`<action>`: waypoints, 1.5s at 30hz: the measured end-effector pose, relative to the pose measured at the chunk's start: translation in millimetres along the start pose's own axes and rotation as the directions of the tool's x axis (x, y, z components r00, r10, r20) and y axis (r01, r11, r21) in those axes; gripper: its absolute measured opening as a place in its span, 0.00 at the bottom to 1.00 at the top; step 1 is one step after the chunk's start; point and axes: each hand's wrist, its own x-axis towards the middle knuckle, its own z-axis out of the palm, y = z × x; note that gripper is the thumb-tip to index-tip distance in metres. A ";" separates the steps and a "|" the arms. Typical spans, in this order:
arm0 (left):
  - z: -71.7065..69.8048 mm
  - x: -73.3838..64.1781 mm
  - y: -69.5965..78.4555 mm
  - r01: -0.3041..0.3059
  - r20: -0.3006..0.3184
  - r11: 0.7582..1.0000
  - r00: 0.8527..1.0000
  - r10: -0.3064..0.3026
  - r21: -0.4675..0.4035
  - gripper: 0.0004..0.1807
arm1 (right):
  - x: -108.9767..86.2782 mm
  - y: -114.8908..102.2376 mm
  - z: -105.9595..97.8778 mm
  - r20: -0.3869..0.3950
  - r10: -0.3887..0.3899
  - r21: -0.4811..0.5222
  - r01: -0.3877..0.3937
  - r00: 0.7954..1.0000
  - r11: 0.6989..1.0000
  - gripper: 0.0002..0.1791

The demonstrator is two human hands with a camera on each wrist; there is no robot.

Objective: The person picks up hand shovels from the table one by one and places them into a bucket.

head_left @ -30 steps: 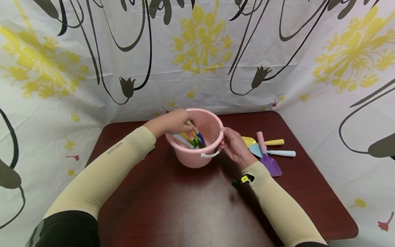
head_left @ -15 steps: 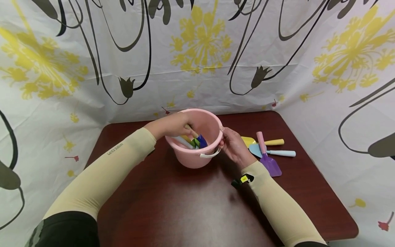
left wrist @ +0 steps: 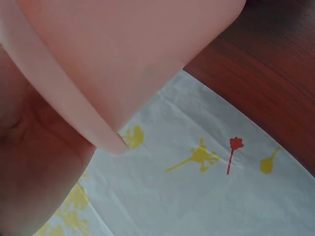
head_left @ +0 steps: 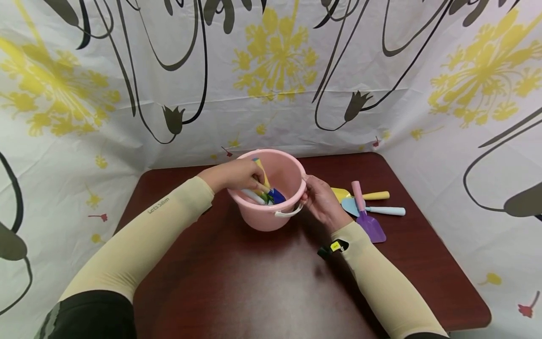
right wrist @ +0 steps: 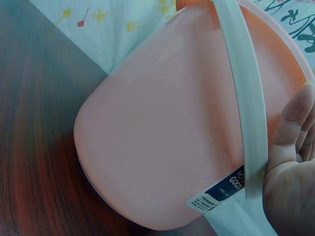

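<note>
A pink bucket (head_left: 267, 221) with a white handle (head_left: 289, 213) stands tilted on the table. My left hand (head_left: 242, 175) reaches over its left rim and pinches a toy shovel (head_left: 277, 196) with a blue blade, which points down into the bucket. Beside the fingers a yellow handle (head_left: 261, 169) with a blue end sticks up. A white handle (head_left: 253, 196) and some green lie lower inside, partly hidden by the hand. My right hand (head_left: 322, 195) grips the bucket's right rim. In the left wrist view the bucket's wall (left wrist: 133, 49) hides the left fingers.
To the right of the bucket lie a yellow shovel (head_left: 376, 195), a light blue shovel (head_left: 386, 210) and a purple shovel (head_left: 372, 229) with a pink handle, overlapping. A patterned white cloth (head_left: 271, 117) hangs behind the dark red table (head_left: 254, 292).
Inside the bucket, the left hand has shifted slightly, and a yellow handle with a blue end now stands up beside its fingers. The right hand stays on the rim.
</note>
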 end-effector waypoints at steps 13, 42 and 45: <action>3.3 -1.4 0.6 -0.026 -0.007 0.999 1.000 0.026 0.026 0.09 | 0.1 0.9 1.4 0.002 -0.004 0.010 0.004 1.000 1.000 0.14; 20.0 -3.6 7.7 0.026 0.046 0.999 0.999 -0.025 -0.025 0.09 | 1.0 1.6 1.0 0.006 -0.008 0.008 0.008 1.000 1.000 0.15; 20.5 -3.6 8.7 0.036 0.048 0.999 0.998 -0.035 -0.027 0.07 | 1.1 1.4 1.0 0.008 -0.001 0.012 0.001 1.000 1.000 0.15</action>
